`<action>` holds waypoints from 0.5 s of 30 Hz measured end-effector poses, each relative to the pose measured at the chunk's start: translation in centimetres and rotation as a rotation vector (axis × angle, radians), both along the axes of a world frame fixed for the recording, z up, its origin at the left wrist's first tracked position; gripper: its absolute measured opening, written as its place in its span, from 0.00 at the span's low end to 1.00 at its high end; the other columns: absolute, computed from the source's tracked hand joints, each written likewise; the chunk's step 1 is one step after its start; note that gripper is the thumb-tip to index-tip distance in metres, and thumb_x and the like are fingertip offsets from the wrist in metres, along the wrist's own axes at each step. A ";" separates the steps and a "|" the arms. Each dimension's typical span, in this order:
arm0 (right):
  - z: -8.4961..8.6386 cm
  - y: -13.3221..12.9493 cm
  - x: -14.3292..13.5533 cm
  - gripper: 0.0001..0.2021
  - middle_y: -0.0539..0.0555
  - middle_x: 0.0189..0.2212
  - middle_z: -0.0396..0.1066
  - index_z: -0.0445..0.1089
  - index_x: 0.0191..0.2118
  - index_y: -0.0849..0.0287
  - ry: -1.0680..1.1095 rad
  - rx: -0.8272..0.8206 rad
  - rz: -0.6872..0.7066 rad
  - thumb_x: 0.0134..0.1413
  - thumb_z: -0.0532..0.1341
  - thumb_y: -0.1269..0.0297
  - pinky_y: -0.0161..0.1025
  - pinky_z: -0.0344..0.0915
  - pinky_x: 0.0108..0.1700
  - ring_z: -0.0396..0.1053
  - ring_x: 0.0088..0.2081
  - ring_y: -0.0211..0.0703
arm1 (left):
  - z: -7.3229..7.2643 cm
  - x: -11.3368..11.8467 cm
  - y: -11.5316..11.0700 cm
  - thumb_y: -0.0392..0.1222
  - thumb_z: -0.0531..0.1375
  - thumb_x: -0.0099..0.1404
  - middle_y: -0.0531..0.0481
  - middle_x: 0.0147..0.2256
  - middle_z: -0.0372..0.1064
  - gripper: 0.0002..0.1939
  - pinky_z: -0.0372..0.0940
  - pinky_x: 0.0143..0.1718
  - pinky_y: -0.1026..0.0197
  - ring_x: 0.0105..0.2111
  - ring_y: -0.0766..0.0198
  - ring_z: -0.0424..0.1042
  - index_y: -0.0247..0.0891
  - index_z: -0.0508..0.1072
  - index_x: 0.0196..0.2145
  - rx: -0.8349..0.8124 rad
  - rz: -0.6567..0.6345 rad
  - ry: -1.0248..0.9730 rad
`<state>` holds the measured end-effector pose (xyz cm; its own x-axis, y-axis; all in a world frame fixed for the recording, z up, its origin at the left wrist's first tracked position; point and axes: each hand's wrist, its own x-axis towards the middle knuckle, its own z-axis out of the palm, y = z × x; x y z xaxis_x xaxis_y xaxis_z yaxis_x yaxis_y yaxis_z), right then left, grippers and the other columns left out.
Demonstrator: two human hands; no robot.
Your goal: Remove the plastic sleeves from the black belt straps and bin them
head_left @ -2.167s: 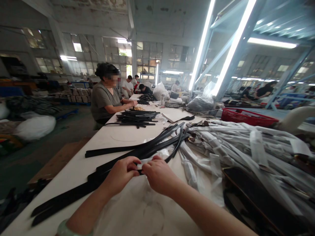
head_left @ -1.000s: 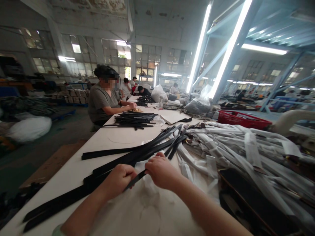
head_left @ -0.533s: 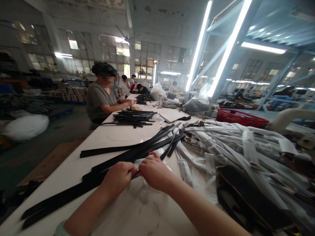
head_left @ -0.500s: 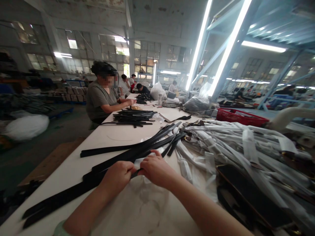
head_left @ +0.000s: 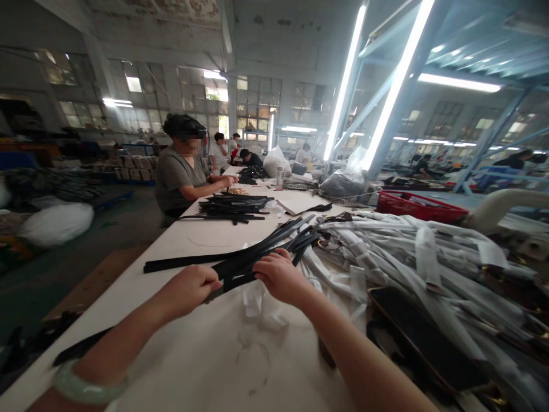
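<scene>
Black straps (head_left: 253, 252) lie across the pale table in front of me. My left hand (head_left: 195, 288) is closed on one black strap (head_left: 237, 281), its thumb and fingers pinched together. To the right, my right hand (head_left: 277, 276) grips the same strap, fingers curled round it, beside the bundle. The strap runs between both hands; part of it is hidden under my fingers. Crumpled clear plastic (head_left: 261, 303) rests on the table just below my right hand. A pale green bangle (head_left: 88, 390) circles my left wrist.
White-wrapped straps (head_left: 386, 246) are heaped at the right, next to a dark flat piece (head_left: 429, 337). Behind them stands a red basket (head_left: 420, 207). Another pile of black straps (head_left: 235, 203) lies farther up the table (head_left: 171, 243), near a seated person (head_left: 175, 171).
My hands have moved apart, the left one leftward and the right one slightly right and up. More of the black strap shows between them, and the plastic now lies below.
</scene>
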<state>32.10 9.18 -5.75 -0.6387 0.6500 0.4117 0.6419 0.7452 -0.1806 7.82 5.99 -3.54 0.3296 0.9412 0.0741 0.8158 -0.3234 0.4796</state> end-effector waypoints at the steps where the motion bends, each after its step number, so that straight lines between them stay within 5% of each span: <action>1: 0.2 0.0 0.3 0.05 0.50 0.32 0.71 0.69 0.35 0.57 0.016 -0.008 0.032 0.59 0.57 0.71 0.45 0.45 0.52 0.65 0.39 0.42 | 0.8 -0.3 -0.2 0.44 0.55 0.59 0.52 0.19 0.67 0.16 0.50 0.25 0.64 0.23 0.63 0.65 0.38 0.70 0.16 -0.021 -0.034 -0.003; 5: 0.9 -0.8 0.0 0.06 0.49 0.28 0.70 0.68 0.32 0.59 0.094 -0.015 0.206 0.59 0.55 0.72 0.40 0.50 0.47 0.66 0.35 0.40 | 3.0 -0.1 -1.4 0.48 0.57 0.57 0.50 0.21 0.72 0.16 0.55 0.25 0.65 0.23 0.62 0.67 0.37 0.76 0.19 -0.189 -0.060 -0.079; 10: 0.7 -2.8 -1.5 0.05 0.50 0.30 0.70 0.67 0.36 0.59 0.218 -0.029 0.321 0.59 0.54 0.72 0.38 0.53 0.46 0.66 0.35 0.40 | 3.3 3.0 -2.9 0.55 0.60 0.54 0.47 0.20 0.73 0.20 0.54 0.19 0.66 0.18 0.64 0.64 0.34 0.78 0.22 -0.339 -0.031 -0.281; 15: -0.8 -0.8 0.0 0.07 0.51 0.33 0.71 0.65 0.39 0.57 0.147 0.020 0.169 0.63 0.51 0.66 0.42 0.51 0.50 0.67 0.39 0.42 | 3.6 3.8 -2.5 0.56 0.63 0.50 0.49 0.16 0.69 0.20 0.52 0.16 0.68 0.14 0.69 0.60 0.32 0.75 0.20 -0.419 0.108 -0.346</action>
<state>32.09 8.36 -6.54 -0.6700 0.5293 0.5205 0.4753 0.8444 -0.2470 11.59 3.46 0.07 0.2528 0.9405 -0.2272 0.6056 0.0294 0.7953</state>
